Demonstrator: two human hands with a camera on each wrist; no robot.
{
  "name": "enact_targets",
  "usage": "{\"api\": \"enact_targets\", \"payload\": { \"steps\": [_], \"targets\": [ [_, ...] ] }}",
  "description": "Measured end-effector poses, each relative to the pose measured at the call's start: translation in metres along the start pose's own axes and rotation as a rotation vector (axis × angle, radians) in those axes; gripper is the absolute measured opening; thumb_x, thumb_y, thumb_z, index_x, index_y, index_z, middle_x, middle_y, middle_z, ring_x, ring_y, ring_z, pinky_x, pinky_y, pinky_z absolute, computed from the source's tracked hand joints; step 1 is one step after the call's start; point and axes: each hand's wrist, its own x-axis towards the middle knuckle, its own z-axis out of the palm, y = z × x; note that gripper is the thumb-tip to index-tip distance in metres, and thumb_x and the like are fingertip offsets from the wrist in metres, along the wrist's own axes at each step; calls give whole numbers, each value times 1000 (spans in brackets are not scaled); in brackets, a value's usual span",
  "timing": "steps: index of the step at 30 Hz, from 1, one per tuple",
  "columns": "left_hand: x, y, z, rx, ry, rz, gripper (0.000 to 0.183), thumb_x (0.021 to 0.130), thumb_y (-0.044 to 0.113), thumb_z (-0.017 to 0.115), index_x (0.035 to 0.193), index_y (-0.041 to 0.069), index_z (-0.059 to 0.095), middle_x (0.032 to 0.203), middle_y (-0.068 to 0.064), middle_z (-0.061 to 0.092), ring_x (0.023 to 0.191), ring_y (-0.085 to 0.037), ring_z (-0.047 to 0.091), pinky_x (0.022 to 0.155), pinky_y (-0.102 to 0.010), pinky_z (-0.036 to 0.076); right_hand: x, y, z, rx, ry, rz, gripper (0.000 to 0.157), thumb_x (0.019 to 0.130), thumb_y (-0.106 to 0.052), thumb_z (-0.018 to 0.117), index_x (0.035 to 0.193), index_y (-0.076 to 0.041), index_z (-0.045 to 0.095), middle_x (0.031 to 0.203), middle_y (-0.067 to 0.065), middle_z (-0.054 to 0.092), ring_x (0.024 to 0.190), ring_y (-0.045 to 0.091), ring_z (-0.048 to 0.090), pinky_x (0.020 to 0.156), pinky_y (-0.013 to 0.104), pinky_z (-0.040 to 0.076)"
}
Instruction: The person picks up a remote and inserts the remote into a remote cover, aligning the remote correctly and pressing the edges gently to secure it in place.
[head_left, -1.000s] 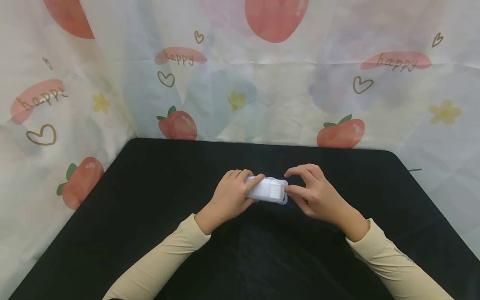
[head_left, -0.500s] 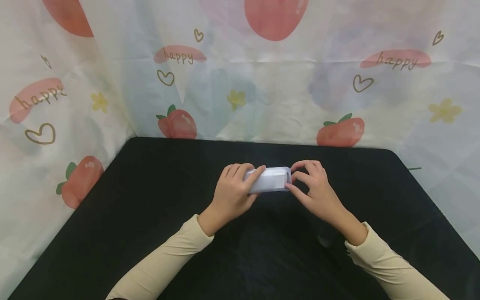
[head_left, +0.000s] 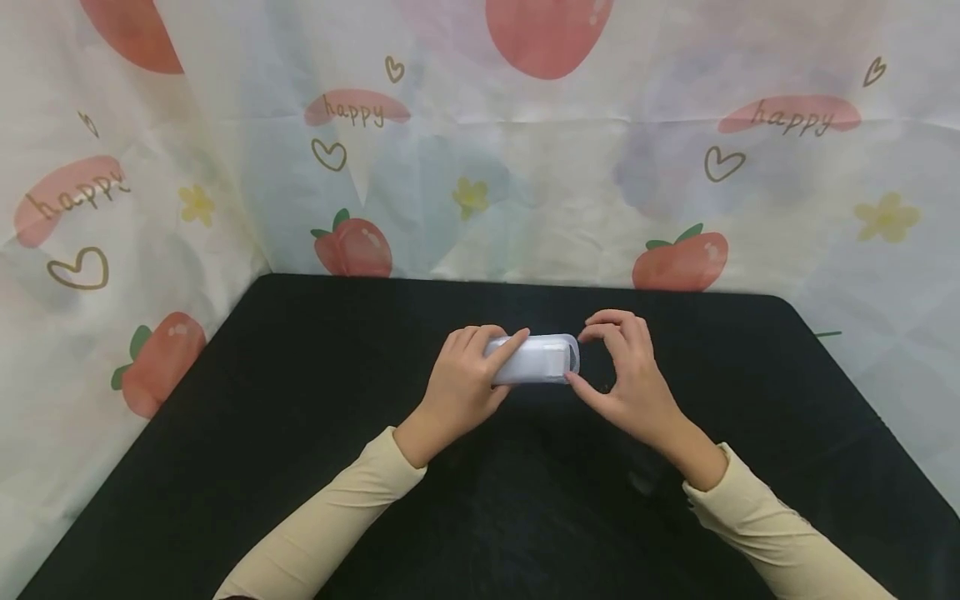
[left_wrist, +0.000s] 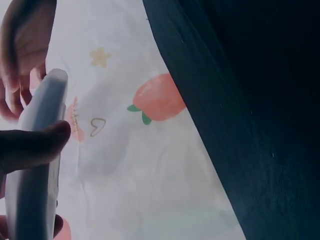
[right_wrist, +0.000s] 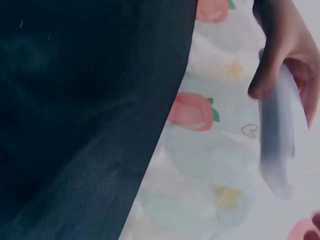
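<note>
My left hand grips a white oblong case by its left part, above the black table. A dark opening shows inside a paler rounded rim at the case's right end. Seen in the left wrist view, the left thumb lies across the smooth, curved case. Beside the right end is my right hand, its fingers bent loosely and spread from the thumb. Its thumb tip is by the case's lower right corner; whether it touches is unclear. In the right wrist view the case is blurred, with the right fingertips apart from it.
A black table lies beneath both hands. Behind it and along the sides hangs a pale curtain printed with red fruit, yellow flowers, hearts and lettering.
The case has risen slightly, away from me, and levelled out. Half a second ago the right fingers were closer around its right end; now they have spread wider from the thumb.
</note>
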Motion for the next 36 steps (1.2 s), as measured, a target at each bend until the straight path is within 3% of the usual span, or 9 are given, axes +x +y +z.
{"api": "enact_targets", "payload": {
  "steps": [4, 6, 9, 15, 19, 24, 28, 32, 36],
  "targets": [
    [2, -1, 0, -22, -14, 57, 59, 70, 28, 82, 124, 17, 62, 105, -6, 63, 94, -21, 60, 87, -35, 48, 2, 4, 4, -126, -82, -107, 71, 63, -36, 86, 119, -3, 58, 118, 16, 58, 115, 35, 43, 92, 57, 29],
    [3, -2, 0, -11, -16, 81, 60, 70, 31, 82, 125, 16, 61, 106, -5, 63, 95, -21, 60, 88, -35, 48, 3, 6, 5, -197, -71, -158, 74, 54, -27, 91, 118, -4, 61, 111, 14, 63, 114, 35, 48, 92, 58, 31],
    [3, -6, -3, 27, -18, 79, 65, 68, 39, 83, 124, 16, 61, 105, -4, 64, 95, -21, 60, 90, -36, 46, 2, 8, 4, -247, -14, -190, 70, 49, -22, 92, 112, -5, 66, 101, 13, 68, 108, 34, 54, 90, 58, 33],
    [1, -23, -13, 46, -18, 32, 69, 62, 43, 85, 120, 13, 62, 104, -2, 66, 96, -20, 61, 95, -41, 42, 0, 13, -1, -233, 23, -175, 68, 49, -21, 91, 110, -5, 66, 99, 14, 69, 104, 34, 56, 88, 57, 34],
    [1, -31, -19, 22, -17, 86, 69, 61, 44, 86, 118, 13, 63, 101, -2, 68, 95, -18, 62, 100, -45, 40, -3, 17, -1, -211, 1, -146, 67, 50, -22, 90, 110, -4, 65, 99, 15, 69, 103, 35, 56, 87, 57, 34],
    [5, -30, -26, 11, 54, 183, 64, 60, 49, 84, 112, 15, 68, 91, 2, 68, 89, -17, 60, 102, -46, 39, -6, 22, 3, -181, -91, -72, 68, 52, -23, 91, 111, -4, 63, 102, 14, 68, 103, 34, 55, 89, 57, 35],
    [7, -28, -28, -29, 94, 189, 63, 60, 51, 84, 110, 15, 69, 89, 2, 68, 88, -16, 60, 102, -46, 38, -6, 25, 4, -181, -149, -35, 71, 53, -23, 91, 114, -5, 61, 104, 13, 67, 103, 32, 55, 90, 55, 35],
    [5, -31, -27, -66, 62, 143, 64, 61, 51, 83, 111, 14, 68, 92, 0, 69, 91, -17, 60, 102, -47, 38, -5, 27, 2, -207, -152, -43, 69, 53, -23, 91, 113, -6, 62, 103, 12, 66, 102, 31, 55, 90, 54, 35],
    [2, -35, -24, -66, -35, 103, 69, 62, 53, 81, 115, 13, 65, 99, -2, 68, 96, -18, 60, 103, -47, 38, -5, 29, -2, -219, -139, -98, 62, 60, -28, 85, 114, -5, 63, 100, 13, 64, 98, 31, 54, 89, 55, 35]
  ]
}}
